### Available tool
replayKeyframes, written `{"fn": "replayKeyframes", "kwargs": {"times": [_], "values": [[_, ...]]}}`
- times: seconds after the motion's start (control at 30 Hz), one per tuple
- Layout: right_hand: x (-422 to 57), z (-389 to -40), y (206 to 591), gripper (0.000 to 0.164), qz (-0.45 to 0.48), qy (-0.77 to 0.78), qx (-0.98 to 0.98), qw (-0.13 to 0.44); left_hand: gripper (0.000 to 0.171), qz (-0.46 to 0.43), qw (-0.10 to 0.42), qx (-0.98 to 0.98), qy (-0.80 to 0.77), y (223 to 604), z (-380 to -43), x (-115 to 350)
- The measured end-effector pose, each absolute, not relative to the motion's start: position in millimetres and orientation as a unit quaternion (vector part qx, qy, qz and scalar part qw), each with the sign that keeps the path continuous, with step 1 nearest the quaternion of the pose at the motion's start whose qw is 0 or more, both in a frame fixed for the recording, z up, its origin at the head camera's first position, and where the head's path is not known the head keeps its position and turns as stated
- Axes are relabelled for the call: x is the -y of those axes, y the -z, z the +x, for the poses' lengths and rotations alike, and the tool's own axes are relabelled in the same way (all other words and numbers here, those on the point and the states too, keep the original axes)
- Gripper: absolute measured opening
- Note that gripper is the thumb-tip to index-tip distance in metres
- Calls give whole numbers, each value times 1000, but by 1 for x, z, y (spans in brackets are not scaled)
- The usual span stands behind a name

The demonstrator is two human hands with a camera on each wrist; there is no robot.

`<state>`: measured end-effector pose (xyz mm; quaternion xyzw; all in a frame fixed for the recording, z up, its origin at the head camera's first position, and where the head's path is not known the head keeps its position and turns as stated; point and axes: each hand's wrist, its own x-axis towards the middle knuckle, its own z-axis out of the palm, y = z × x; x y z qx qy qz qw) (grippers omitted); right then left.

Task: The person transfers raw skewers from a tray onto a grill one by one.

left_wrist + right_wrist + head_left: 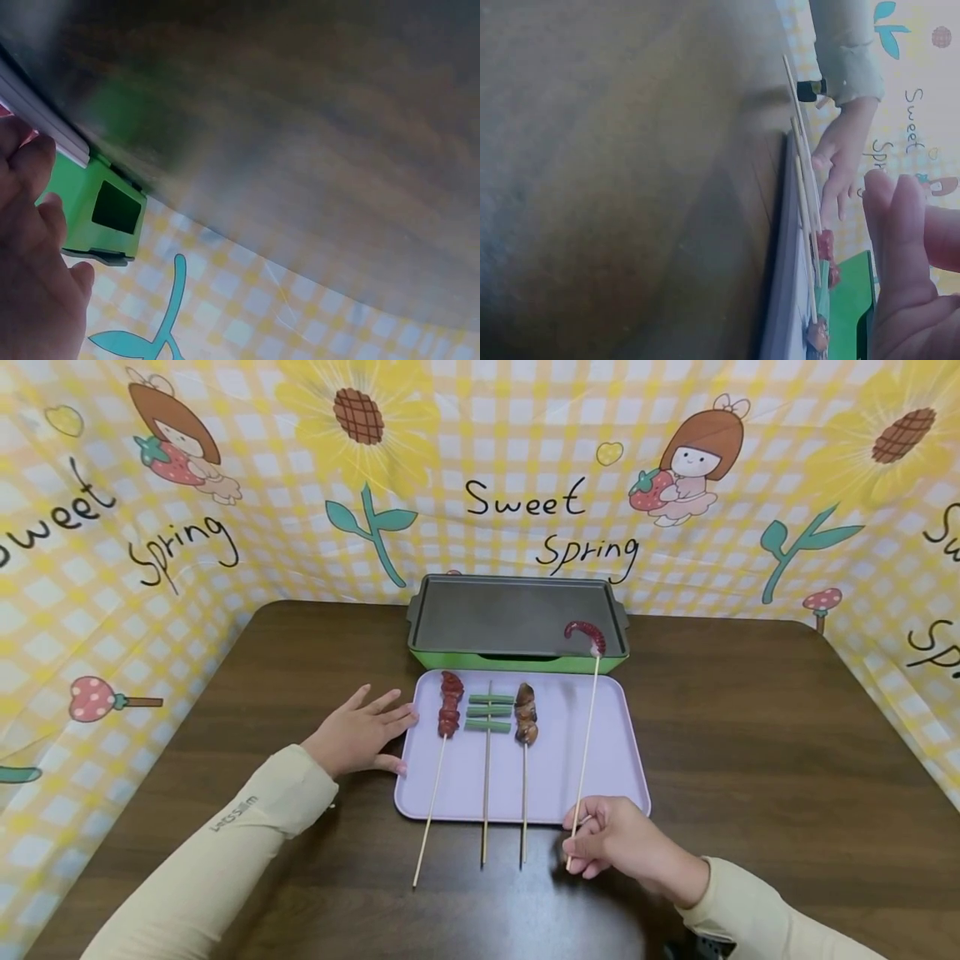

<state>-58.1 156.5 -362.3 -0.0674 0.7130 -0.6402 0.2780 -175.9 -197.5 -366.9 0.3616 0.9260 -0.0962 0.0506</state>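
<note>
Left hand [365,731] spread, seemingly touching tray [618,752] | right hand [618,839] pinches tentacle skewer [588,727] low

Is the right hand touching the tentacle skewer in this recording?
Touching. The head view shows it plainly: the right hand pinches the tentacle skewer near its lower end, between thumb and fingers.

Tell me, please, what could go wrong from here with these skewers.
The right hand holds its skewer near the lower end, so the red curl at the far tip might wobble or dip. The other skewers overhang the near edge of the tray and could be knocked. The left hand, at the tray's left edge, might nudge it.
</note>
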Motion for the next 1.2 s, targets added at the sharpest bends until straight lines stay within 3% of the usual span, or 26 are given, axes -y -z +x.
{"fn": "replayKeyframes", "kwargs": {"times": [0.37,0.73,1.2], "values": [[-157,-77,366,14,-71,626,-737,246,78,365,40,-925,98,371,-175,198],[-163,-102,366,12,-40,621,-743,246,80,338,108,-932,78,368,-177,195],[-164,-127,364,18,-42,628,-740,236,80,334,112,-933,73,369,-177,196]]}}
